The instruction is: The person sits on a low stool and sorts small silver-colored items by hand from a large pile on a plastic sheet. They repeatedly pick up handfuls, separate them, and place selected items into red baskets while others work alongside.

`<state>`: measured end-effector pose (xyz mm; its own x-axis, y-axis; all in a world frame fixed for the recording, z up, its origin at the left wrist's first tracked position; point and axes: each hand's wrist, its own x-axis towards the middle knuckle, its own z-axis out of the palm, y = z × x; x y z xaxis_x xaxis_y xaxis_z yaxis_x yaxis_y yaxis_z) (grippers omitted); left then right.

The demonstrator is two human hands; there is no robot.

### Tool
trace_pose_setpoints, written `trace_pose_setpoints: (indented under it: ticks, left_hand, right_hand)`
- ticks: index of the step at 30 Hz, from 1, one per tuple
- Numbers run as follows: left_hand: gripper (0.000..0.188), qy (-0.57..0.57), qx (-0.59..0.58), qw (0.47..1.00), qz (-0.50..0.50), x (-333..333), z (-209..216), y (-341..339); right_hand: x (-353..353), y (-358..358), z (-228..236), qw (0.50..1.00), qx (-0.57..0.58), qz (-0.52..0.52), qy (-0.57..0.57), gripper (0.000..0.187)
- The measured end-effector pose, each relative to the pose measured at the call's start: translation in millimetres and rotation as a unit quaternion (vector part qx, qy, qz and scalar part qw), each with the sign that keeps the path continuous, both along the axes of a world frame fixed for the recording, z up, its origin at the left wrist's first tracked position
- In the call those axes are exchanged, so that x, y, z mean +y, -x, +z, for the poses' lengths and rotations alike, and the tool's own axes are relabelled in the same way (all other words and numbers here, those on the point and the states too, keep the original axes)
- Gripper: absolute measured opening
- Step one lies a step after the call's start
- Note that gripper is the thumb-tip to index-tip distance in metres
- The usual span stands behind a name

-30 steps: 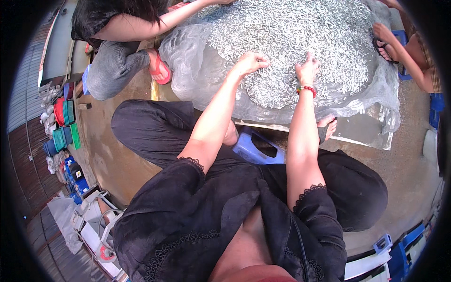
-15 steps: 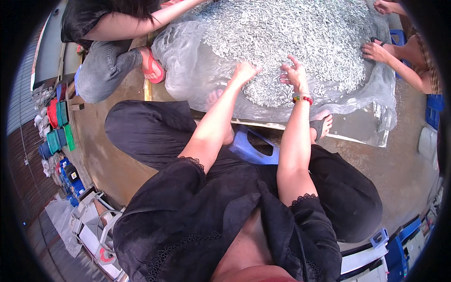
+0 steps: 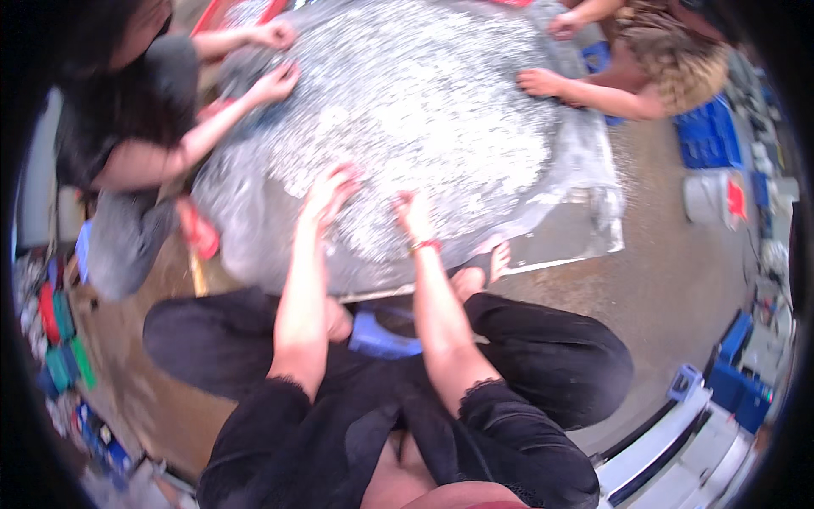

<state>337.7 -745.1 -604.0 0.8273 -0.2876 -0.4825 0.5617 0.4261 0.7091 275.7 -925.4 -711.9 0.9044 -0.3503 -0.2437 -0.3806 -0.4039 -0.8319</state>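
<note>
A broad heap of small, shiny, silvery hook-like pieces (image 3: 441,127) lies on a clear plastic sheet (image 3: 246,229) in front of me; motion blurs the single pieces. At the heap's near left edge is my left hand (image 3: 332,193), its fingers bent and apart over the pieces. My right hand (image 3: 413,214), with a red bracelet at its wrist, is just to the right, at the near edge of the heap. Its fingers look curled, but blur hides whether anything is between them.
One person's hands (image 3: 278,83) are at the heap's left side, another's hand (image 3: 543,83) at its right. Under the sheet is a pale board (image 3: 585,225). A blue stool (image 3: 381,332) stands between my legs. Right of the heap are a blue crate (image 3: 708,136) and white bucket (image 3: 710,197).
My view has tilted up and turned right, so the heap sits lower and further left. My left hand's fingers have spread from a closed shape; my right hand's have drawn in.
</note>
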Motion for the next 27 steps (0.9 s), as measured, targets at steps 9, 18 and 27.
trace_pose_setpoints:
  ticks: [9, 18, 27]
  left_hand:
    - [0.038, -0.095, 0.035, 0.995, -0.025, 6.4, -39.8, -30.1]
    - [0.028, -0.548, -0.174, 0.783, -0.237, -20.8, -81.5, -17.7]
    - [0.038, -0.638, -0.343, 0.638, -0.260, -59.2, -51.5, -5.3]
  right_hand:
    - [-10.4, -24.4, 61.6, 0.986, 0.029, -0.035, -0.158, 0.013]
    - [-23.8, 17.9, 65.7, 0.824, -0.042, -0.199, -0.529, 0.017]
    - [-56.5, -29.7, 69.3, 0.979, -0.140, -0.089, -0.122, 0.024]
